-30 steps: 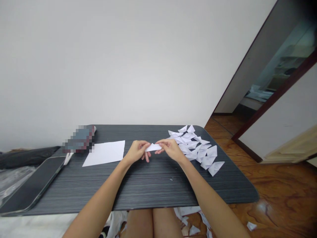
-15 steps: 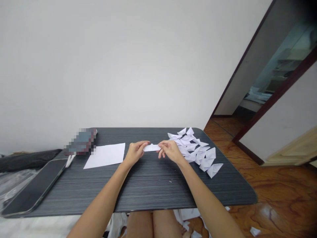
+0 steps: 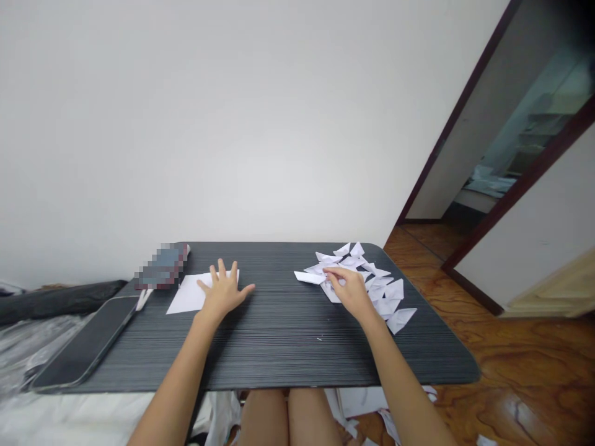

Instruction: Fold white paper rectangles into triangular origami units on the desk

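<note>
Between the thumb and fingers of my right hand (image 3: 348,288) is one end of a folded paper boat (image 3: 310,277), held at the left side of a pile of white paper boats (image 3: 383,305). My left hand (image 3: 224,292) has its fingers spread, over the right part of a flat white paper sheet (image 3: 186,296). Whether its fingers touch the sheet I cannot tell. The hand covers some of the sheet's surface.
Everything lies on a dark ribbed table (image 3: 274,347) against a white wall. At the left are a phone-like dark slab (image 3: 86,344) and a blurred-out object (image 3: 162,266). Paper scraps (image 3: 362,399) lie below the table's front edge.
My left hand has let go of the folded paper, moved left and spread over the sheet. My right hand has carried the paper boat rightward to the pile.
</note>
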A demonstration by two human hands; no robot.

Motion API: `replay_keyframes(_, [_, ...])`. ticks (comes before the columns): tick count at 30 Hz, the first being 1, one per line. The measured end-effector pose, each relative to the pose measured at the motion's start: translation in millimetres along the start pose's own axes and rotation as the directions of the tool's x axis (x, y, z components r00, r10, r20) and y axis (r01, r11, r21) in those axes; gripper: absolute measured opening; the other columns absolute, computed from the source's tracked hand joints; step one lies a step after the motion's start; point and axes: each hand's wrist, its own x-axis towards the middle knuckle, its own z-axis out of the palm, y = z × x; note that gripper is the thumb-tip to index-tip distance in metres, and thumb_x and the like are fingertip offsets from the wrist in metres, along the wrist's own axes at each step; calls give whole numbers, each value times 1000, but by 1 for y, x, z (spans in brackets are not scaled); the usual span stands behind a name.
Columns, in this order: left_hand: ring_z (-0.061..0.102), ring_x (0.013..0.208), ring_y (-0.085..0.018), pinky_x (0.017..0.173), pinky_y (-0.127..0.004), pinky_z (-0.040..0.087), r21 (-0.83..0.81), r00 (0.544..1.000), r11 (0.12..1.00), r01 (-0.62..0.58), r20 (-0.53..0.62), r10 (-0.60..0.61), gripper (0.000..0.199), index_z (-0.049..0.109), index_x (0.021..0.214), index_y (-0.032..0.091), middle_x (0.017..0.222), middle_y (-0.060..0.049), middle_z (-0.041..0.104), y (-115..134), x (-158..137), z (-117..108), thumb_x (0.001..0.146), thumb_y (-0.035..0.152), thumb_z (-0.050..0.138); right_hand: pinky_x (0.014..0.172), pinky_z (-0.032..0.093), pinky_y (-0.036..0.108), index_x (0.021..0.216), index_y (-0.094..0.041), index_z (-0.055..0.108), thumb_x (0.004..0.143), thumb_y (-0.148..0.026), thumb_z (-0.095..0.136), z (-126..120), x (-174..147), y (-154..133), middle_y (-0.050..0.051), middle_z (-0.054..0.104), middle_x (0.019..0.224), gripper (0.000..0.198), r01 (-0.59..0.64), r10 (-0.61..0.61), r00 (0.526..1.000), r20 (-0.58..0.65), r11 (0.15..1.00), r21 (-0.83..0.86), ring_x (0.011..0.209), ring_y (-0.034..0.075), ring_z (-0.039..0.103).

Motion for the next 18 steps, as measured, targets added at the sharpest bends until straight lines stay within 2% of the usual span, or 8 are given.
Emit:
replay_keyframes(2, [14,121,-45,80,-67,19,54,993,997,51,104,-56,77,25,130,14,136,-24,14,-9,-7,1,70,60,36,75,45,36,88,-16,64,76,-19,44,-1,-6,2,8,65,87,23,48,-47,999,16,996,-73,78,20,59])
replay_keyframes(4, [20,119,-43,80,-64,23,69,987,997,28,157,-39,69,28,128,11,133,-24,23,-15,-12,1,74,54,33,79,43,38,91,-17,62,76,-16,43,3,-9,-1,9,63,91,24,120,-114,992,61,986,-116,86,20,56])
replay_keyframes(9, [42,106,-32,77,-48,37,96,984,987,-126,140,112,42,43,115,10,114,-19,47,-14,-22,-7,79,29,32,86,35,41,94,-19,61,76,-14,47,25,-8,-22,9,58,104,23,298,-242,929,280,937,-182,100,21,49])
replay_keyframes(12, [47,101,-28,78,-41,39,92,974,973,-210,109,200,38,44,114,11,110,-17,51,-9,-30,-9,79,21,32,89,31,41,97,-20,59,78,-15,46,40,-6,-30,8,57,105,23,331,-251,897,364,926,-179,102,19,47])
replay_keyframes(14, [51,98,-27,77,-40,40,67,973,974,-217,94,210,40,41,118,14,112,-16,51,-8,-36,-11,80,19,32,89,30,40,98,-20,58,79,-16,46,49,-5,-33,7,56,105,23,328,-243,883,401,931,-157,103,19,47])
replay_keyframes(16, [54,95,-26,77,-40,40,9,971,975,-223,92,222,41,39,120,17,115,-14,51,-8,-45,-13,80,21,35,89,30,40,100,-19,57,80,-18,45,57,-4,-37,8,56,107,23,315,-232,870,436,940,-128,103,18,46])
replay_keyframes(18, [53,97,-25,81,-38,40,-92,949,952,-292,94,300,41,40,121,19,117,-12,51,-8,-54,-16,80,26,38,89,29,39,102,-18,56,81,-21,44,66,-3,-42,8,55,107,25,291,-210,859,467,951,-109,102,18,45])
